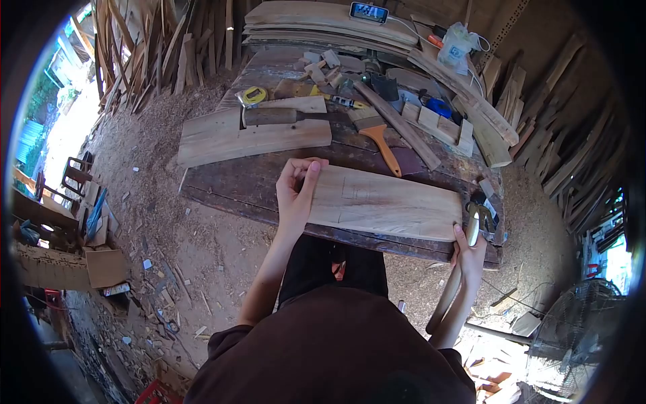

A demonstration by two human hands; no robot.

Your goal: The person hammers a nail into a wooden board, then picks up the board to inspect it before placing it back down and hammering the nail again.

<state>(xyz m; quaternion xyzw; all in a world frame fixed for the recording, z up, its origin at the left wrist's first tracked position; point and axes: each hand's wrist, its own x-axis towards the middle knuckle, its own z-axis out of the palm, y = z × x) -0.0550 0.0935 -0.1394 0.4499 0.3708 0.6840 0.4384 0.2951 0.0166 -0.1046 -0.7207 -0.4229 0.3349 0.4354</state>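
A pale wooden board [387, 202] with pencil-like lines across it lies tilted over the front of the worktable. My left hand [297, 192] grips its left end, thumb on top and fingers curled round the edge. At the right end, my right hand [470, 256] presses its thumb against the board's corner. That same hand is closed round the handle of a hammer [441, 311], whose head points away from me past the table's right side. Just beyond the board lies a paintbrush [382, 145] with an orange handle.
Another board [225, 143] lies at the left with a wooden-handled chisel [269, 117] on it. Behind are a yellow tape measure [254, 96], wood blocks [316, 73] and a long strip [404, 128]. A phone [369, 12] stands on stacked planks [323, 32]. A fan [579, 330] is at lower right.
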